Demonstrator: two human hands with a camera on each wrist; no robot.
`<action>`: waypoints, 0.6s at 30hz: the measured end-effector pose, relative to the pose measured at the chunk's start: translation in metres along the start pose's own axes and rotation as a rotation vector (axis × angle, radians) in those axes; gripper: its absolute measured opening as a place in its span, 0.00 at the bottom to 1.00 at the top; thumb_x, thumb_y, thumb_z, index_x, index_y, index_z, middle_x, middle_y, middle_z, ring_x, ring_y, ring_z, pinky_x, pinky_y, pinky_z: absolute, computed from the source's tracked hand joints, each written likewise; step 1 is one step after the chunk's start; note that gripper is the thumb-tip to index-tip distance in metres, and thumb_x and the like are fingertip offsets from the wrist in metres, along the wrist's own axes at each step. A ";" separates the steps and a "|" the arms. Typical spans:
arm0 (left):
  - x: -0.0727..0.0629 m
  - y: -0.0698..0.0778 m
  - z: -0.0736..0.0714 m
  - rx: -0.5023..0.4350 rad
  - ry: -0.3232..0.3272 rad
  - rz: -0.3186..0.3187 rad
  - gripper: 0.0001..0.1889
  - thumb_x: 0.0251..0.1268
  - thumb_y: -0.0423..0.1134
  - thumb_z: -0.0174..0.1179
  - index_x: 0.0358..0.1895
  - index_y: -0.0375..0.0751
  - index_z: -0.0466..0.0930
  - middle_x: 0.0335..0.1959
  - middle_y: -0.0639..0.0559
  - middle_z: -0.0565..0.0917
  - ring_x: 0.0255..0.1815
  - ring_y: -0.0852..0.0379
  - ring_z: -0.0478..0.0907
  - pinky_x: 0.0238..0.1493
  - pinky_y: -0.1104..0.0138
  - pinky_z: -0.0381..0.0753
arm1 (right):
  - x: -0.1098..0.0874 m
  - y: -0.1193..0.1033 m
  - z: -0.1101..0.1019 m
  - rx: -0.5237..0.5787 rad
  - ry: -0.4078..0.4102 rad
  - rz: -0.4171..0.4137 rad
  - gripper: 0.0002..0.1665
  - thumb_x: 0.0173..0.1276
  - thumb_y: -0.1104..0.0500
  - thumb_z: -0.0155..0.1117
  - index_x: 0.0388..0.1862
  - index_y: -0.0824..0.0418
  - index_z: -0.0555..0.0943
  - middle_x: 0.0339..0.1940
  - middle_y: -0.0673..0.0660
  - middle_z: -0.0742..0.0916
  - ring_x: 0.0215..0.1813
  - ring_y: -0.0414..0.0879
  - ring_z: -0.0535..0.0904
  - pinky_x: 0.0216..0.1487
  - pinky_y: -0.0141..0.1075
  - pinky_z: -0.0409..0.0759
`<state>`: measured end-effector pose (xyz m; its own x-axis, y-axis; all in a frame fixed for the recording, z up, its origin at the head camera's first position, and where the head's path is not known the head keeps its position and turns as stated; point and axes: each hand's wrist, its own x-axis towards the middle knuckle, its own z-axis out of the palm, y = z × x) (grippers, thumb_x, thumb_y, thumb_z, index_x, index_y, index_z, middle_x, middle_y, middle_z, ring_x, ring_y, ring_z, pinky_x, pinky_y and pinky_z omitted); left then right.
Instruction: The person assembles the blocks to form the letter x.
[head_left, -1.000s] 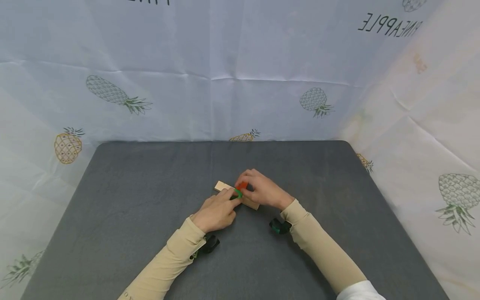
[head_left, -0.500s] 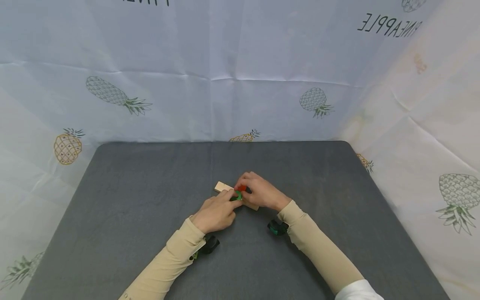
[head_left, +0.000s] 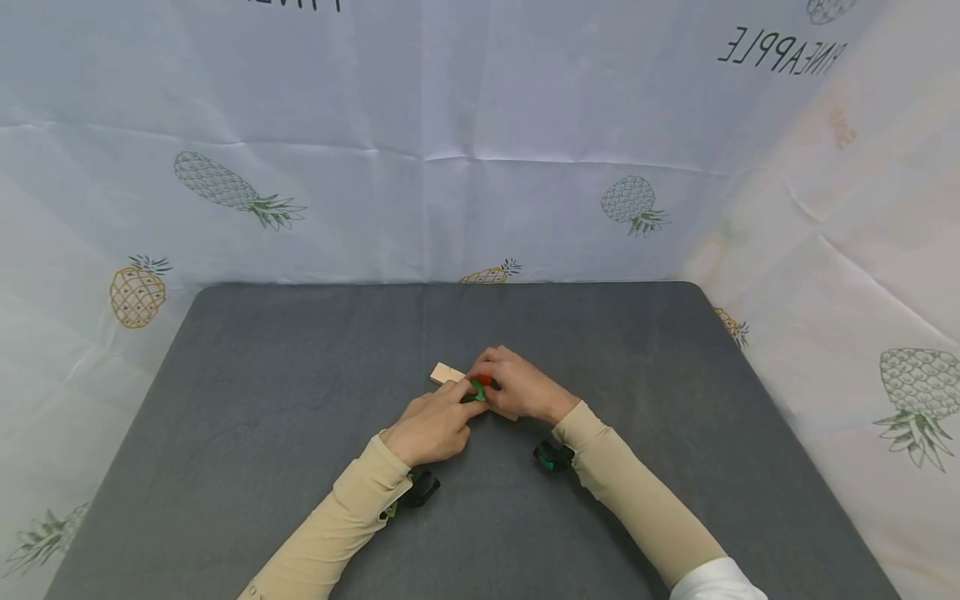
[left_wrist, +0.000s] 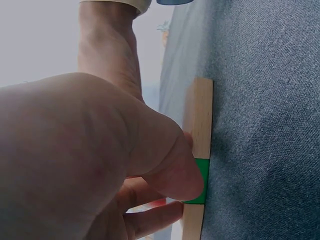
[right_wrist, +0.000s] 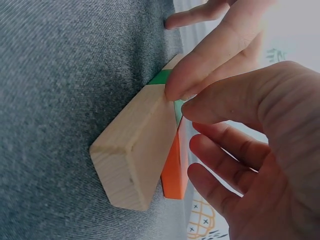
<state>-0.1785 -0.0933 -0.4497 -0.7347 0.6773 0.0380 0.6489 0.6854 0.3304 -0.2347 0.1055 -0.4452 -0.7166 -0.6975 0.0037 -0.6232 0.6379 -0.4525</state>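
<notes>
Two pale wooden blocks (head_left: 447,372) lie in one slanting line on the grey table, with a green block (left_wrist: 201,181) set between them. My left hand (head_left: 429,423) pinches the green block, its thumb against the near face in the left wrist view. An orange block (right_wrist: 175,162) lies on the far side of the nearer wooden block (right_wrist: 135,135). My right hand (head_left: 525,385) holds the orange block, fingers curled on its far side and thumb tip by the join of green and orange. Its contact with the orange block is partly hidden by the fingers.
The grey tabletop (head_left: 300,350) runs under both forearms. Behind and beside it hangs a white cloth (head_left: 525,125) printed with pineapples. A dark wrist camera (head_left: 553,456) sits by the right sleeve, another dark wrist camera (head_left: 420,490) by the left.
My right hand has moved slightly down and left with the orange block, of which less shows now. The left hand and the wooden blocks have stayed nearly still.
</notes>
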 end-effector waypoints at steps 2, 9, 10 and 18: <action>0.000 0.000 0.000 -0.001 0.000 -0.002 0.25 0.68 0.30 0.55 0.66 0.49 0.80 0.52 0.45 0.77 0.42 0.54 0.71 0.23 0.67 0.65 | 0.000 0.000 0.000 -0.001 -0.002 -0.001 0.16 0.73 0.65 0.60 0.56 0.56 0.86 0.53 0.54 0.84 0.51 0.48 0.77 0.52 0.41 0.78; 0.001 0.000 0.001 0.001 0.011 0.008 0.25 0.67 0.30 0.56 0.66 0.49 0.80 0.54 0.44 0.77 0.46 0.52 0.74 0.25 0.65 0.68 | -0.001 0.002 0.003 -0.025 -0.006 -0.005 0.16 0.73 0.66 0.60 0.54 0.56 0.86 0.53 0.55 0.84 0.52 0.49 0.77 0.51 0.41 0.78; 0.001 0.000 0.001 0.002 0.012 0.008 0.24 0.67 0.30 0.56 0.66 0.49 0.80 0.54 0.44 0.77 0.46 0.52 0.74 0.25 0.65 0.68 | -0.001 0.002 0.003 -0.030 -0.006 -0.006 0.16 0.73 0.66 0.60 0.54 0.56 0.86 0.53 0.55 0.83 0.52 0.49 0.77 0.51 0.41 0.78; 0.000 0.000 0.000 -0.003 0.004 0.002 0.24 0.68 0.31 0.56 0.66 0.49 0.80 0.56 0.44 0.77 0.50 0.51 0.75 0.25 0.65 0.69 | -0.001 0.002 0.005 -0.046 -0.008 0.000 0.15 0.74 0.67 0.58 0.52 0.56 0.87 0.53 0.54 0.83 0.53 0.48 0.76 0.51 0.39 0.78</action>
<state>-0.1786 -0.0929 -0.4492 -0.7345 0.6772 0.0427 0.6495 0.6835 0.3330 -0.2331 0.1059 -0.4508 -0.7138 -0.7003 -0.0036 -0.6375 0.6518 -0.4108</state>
